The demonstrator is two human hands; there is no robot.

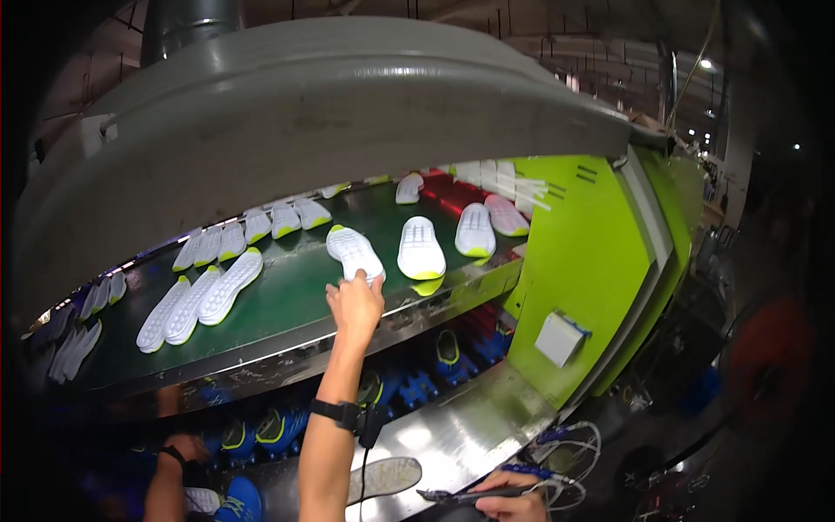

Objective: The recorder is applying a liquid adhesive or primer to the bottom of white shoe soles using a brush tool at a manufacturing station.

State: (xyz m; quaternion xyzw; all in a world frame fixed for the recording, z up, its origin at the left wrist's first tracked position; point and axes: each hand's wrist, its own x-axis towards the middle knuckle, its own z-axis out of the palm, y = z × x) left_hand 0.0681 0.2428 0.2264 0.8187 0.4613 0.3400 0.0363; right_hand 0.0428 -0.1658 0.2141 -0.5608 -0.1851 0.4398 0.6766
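Pinched, it seems, only at its near end, the sole (352, 250) could slip from the left hand (356, 304), while the right hand (515, 499) grips a tool (457, 498).

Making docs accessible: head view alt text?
A person's left hand touches the near end of a white shoe sole on a green surface holding more soles; the right hand holds a slim dark tool. A gray hood arches above, blue shoes sit below, another person's hand lower left.
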